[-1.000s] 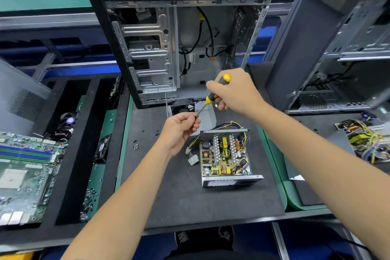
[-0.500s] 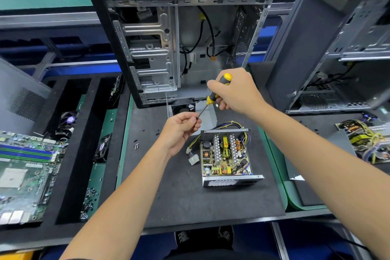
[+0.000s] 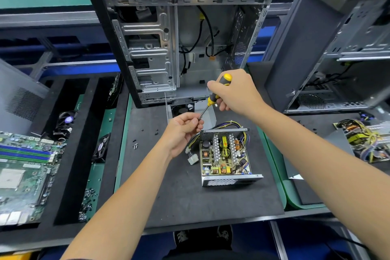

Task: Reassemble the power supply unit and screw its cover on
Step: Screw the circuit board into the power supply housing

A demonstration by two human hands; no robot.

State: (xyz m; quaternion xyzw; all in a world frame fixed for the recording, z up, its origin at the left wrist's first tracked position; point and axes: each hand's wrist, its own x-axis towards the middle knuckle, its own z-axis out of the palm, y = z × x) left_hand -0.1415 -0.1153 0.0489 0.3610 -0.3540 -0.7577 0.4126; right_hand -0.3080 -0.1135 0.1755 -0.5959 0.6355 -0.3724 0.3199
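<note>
The open power supply unit [image 3: 225, 156] lies on the black mat [image 3: 179, 192], its circuit board and wire bundle showing. Its grey metal cover with a fan [image 3: 209, 112] stands behind it, near the computer case. My right hand [image 3: 236, 93] grips a yellow-and-black screwdriver [image 3: 215, 96] above the mat, tip slanting down to the left. My left hand [image 3: 183, 131] pinches the screwdriver's tip; anything held at the tip is hidden by the fingers.
An open computer case [image 3: 181, 34] stands behind the mat, a second case [image 3: 337, 48] at right. Loose screws [image 3: 136, 145] lie on the mat's left. A motherboard [image 3: 23, 171] and fans sit in the black tray at left. Another board with wires [image 3: 367, 141] lies right.
Both hands stay nearly still; the screwdriver tip remains at my left fingertips.
</note>
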